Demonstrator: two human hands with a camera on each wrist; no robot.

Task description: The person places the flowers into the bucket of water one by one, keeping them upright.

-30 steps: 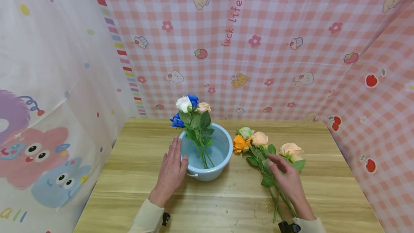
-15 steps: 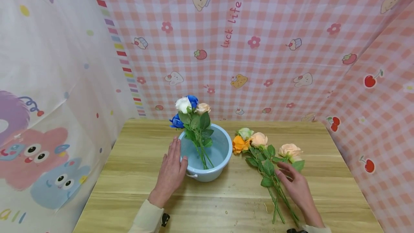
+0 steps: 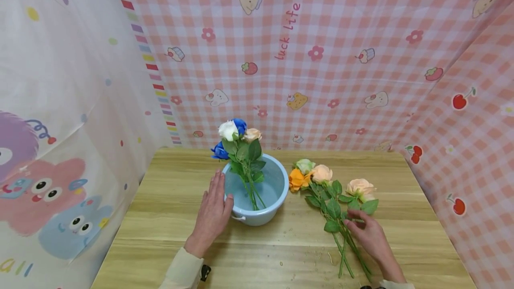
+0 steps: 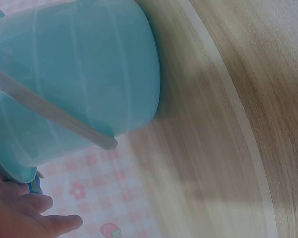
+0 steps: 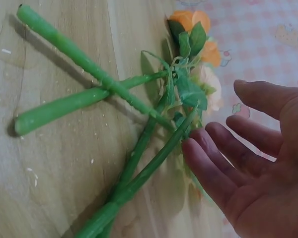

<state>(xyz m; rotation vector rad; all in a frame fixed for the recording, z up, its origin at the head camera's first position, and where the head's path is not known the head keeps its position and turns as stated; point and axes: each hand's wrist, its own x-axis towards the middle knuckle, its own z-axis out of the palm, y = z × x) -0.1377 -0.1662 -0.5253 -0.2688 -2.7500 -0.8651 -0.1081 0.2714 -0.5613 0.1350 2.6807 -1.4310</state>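
Note:
My left hand rests against the left side of a light blue bucket, fingers straight along its rim. In the bucket lean artificial roses: a white rose, a peach rose and blue roses, stems inside. On the right lies a bunch with an orange rose, a pale green rose and peach roses. My right hand is at its green stems; in the right wrist view its fingers extend loosely beside the stems, not wrapped round them.
The bucket's pale handle hangs down its side in the left wrist view. Wet drops and small bits dot the wooden table near the stems. A pink checked cloth stands behind and a white printed cloth at the left.
My right hand has drawn back from the leaves, down and to the right along the stems. The left hand and the bucket have stayed put.

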